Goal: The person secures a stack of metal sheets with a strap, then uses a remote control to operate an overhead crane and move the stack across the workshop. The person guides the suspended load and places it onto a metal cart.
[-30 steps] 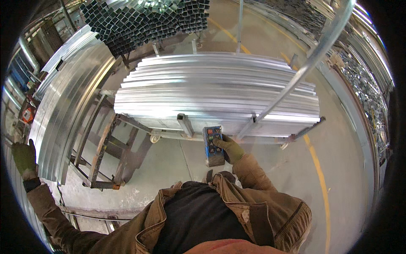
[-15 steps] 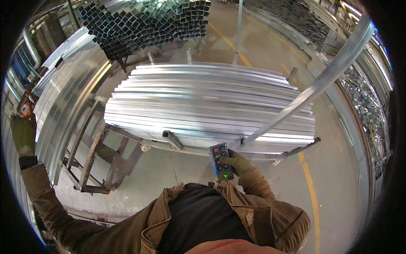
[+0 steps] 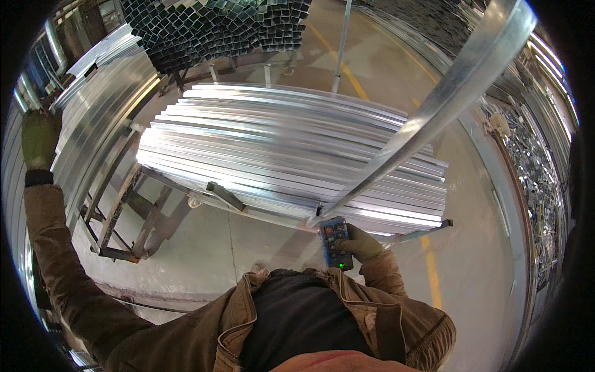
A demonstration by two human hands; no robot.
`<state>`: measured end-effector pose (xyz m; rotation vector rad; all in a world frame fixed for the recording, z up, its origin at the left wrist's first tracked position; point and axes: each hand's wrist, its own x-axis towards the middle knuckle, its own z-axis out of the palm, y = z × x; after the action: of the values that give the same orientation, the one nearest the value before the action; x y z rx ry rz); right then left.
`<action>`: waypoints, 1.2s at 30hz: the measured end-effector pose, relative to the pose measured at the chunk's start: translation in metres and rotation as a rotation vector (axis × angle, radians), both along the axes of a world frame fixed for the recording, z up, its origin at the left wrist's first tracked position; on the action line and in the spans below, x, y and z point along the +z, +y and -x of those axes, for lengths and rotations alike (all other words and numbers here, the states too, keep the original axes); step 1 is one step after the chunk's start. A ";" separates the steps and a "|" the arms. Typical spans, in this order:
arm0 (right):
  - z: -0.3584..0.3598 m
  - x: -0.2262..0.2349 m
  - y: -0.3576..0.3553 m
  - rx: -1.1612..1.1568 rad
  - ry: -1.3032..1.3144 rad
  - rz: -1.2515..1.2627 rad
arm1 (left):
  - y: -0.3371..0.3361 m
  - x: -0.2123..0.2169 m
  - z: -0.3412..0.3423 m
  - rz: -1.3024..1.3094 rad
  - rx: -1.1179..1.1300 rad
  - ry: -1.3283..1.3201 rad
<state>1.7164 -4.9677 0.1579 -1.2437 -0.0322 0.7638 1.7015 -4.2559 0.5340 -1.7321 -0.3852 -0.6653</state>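
Right hand [image 3: 364, 240]: closed around blue remote control [image 3: 331, 244], just below frame centre, keys up, apparently for thumb access | Left hand [image 3: 41, 139]: extended, upper left, beside metal profiles [image 3: 93, 136]; grip indeterminable | Short post [image 3: 224, 196]: apparently retains stacked bars [image 3: 279, 146], centre

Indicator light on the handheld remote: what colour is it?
Green: the light glows near the near end of the remote, in the head view.
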 end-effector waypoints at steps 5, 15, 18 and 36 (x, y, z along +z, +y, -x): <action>-0.002 0.004 -0.042 -0.066 -0.010 0.025 | -0.094 0.002 -0.010 0.119 -0.046 -0.012; -0.030 0.008 -0.098 -0.228 -0.073 -0.054 | -0.176 -0.007 -0.021 0.216 -0.194 -0.156; -0.042 0.015 -0.102 -0.285 -0.074 -0.062 | -0.197 -0.006 -0.017 0.207 -0.088 -0.056; -0.094 0.046 -0.121 -0.166 -0.054 -0.352 | -0.234 -0.013 -0.005 -0.104 0.027 0.348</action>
<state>1.8102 -5.0888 0.2035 -0.9186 -0.1022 0.5521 1.7063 -4.4901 0.5209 -1.7001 -0.1284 -0.3470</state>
